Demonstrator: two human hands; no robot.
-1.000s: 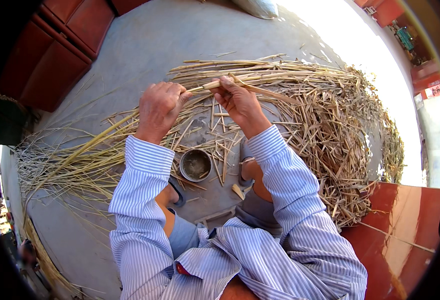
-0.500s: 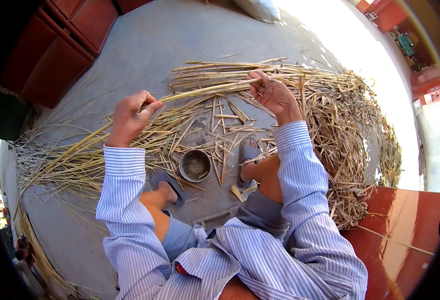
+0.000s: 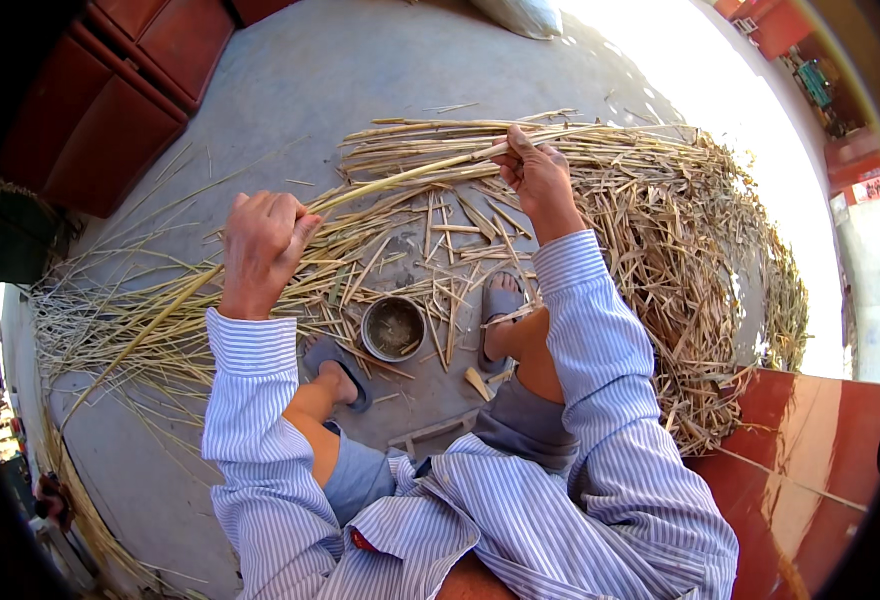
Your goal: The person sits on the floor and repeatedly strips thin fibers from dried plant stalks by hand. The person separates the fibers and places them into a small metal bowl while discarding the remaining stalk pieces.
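I hold one long pale straw stalk (image 3: 400, 176) stretched between both hands. My left hand (image 3: 260, 250) is closed around it at the left, near the leafy end. My right hand (image 3: 535, 175) pinches the stalk farther up at the upper right, over the straw pile. The stalk runs slanting from lower left to upper right above the ground. Both arms wear blue-and-white striped sleeves. A small round metal bowl (image 3: 393, 328) stands on the ground between my feet, below the hands.
A big heap of dry straw (image 3: 700, 260) covers the grey concrete ground (image 3: 340, 80) at right. Long leafy stalks (image 3: 120, 340) fan out to the left. My feet in sandals (image 3: 500, 305) flank the bowl. Red panels (image 3: 120, 100) border the upper left; a red surface (image 3: 810, 450) lies at lower right.
My hands, close together a second ago, have spread apart along the stalk. The left hand moved down and left; the right hand moved up and right.
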